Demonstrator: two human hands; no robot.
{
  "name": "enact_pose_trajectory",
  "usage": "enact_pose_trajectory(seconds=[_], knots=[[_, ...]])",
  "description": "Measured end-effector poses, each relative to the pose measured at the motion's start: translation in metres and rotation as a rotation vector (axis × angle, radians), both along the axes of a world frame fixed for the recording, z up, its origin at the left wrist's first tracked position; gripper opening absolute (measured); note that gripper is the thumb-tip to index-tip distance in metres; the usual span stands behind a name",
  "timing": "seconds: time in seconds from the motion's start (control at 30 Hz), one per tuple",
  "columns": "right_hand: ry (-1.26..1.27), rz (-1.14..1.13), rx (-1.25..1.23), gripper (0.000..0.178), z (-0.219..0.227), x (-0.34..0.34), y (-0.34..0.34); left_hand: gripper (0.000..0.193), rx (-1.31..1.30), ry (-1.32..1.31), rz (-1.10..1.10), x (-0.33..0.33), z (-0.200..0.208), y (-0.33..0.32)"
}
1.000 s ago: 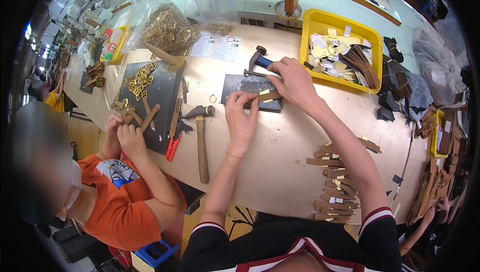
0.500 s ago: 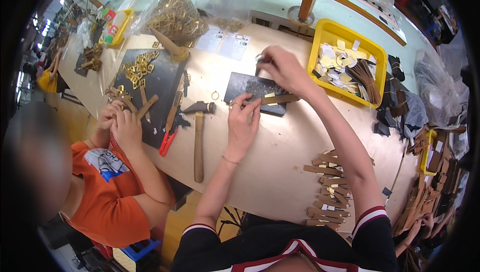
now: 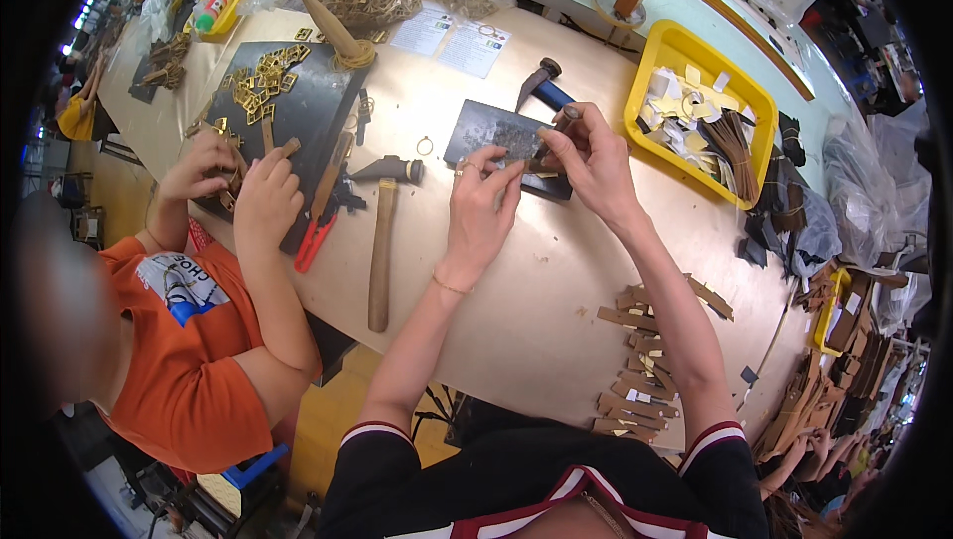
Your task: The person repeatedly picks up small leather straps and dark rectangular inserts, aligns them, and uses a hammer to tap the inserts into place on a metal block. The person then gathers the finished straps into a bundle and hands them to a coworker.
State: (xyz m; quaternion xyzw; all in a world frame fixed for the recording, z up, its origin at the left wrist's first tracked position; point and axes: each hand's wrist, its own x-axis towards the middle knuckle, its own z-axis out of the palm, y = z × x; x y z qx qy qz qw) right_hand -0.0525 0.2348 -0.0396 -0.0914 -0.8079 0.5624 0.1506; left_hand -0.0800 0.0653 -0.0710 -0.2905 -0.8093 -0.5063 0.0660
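Over a dark rectangular block [image 3: 478,129], both my hands are at a brown leather strip [image 3: 542,158]. The thumb and fingers of my left hand [image 3: 481,203] pinch its left end, low over the block. My right hand [image 3: 599,167] is closed round the other part, which tilts upward between thumb and fingers. The fingers cover much of the strip. Just beyond the block lies a hammer [image 3: 548,90] with a dark head and a blue part on its handle, touched by neither hand.
A yellow tray [image 3: 635,107] of paper pieces and strips stands at right. Strips [image 3: 640,380] lie by my right forearm. Left are a wooden-handled hammer [image 3: 380,256], a ring [image 3: 425,146], and a co-worker in an orange shirt [image 3: 204,360] at a dark board [image 3: 328,107] with buckles.
My right hand has come back from beyond the block and taken hold of the strip, lifting it. The hammer now shows where that hand was. The view has shifted slightly.
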Motion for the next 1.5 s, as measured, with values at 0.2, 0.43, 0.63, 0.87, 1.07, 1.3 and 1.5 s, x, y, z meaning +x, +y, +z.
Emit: enact_pose_trajectory(seconds=[0.2,0.43,0.63,0.87,1.07,1.3,1.5], knots=[[-0.009,-0.024,0.078,0.03,0.009,0.0,-0.005,0.021,-0.015,0.01,0.0,-0.001,-0.003,0.0],[0.126,-0.032,0.329,0.03,0.007,0.0,-0.017,0.021,-0.027,0.009,0.005,-0.001,-0.003,0.0],[0.193,-0.028,0.434,0.029,0.01,0.009,-0.027,0.024,0.011,-0.024,0.039,0.0,0.008,0.007],[0.045,0.016,0.5,0.033,0.027,0.006,-0.013,0.017,-0.055,-0.032,0.024,-0.01,0.009,0.015],[-0.074,0.111,0.196,0.052,0.037,-0.013,0.022,0.019,-0.052,-0.008,0.045,-0.013,0.006,0.016],[-0.265,-0.038,0.764,0.04,-0.01,-0.03,0.034,0.023,0.03,0.002,0.008,-0.012,0.004,0.018],[-0.353,-0.081,0.826,0.035,0.017,-0.035,0.043,0.021,0.047,0.028,0.01,-0.012,0.0,0.018]])
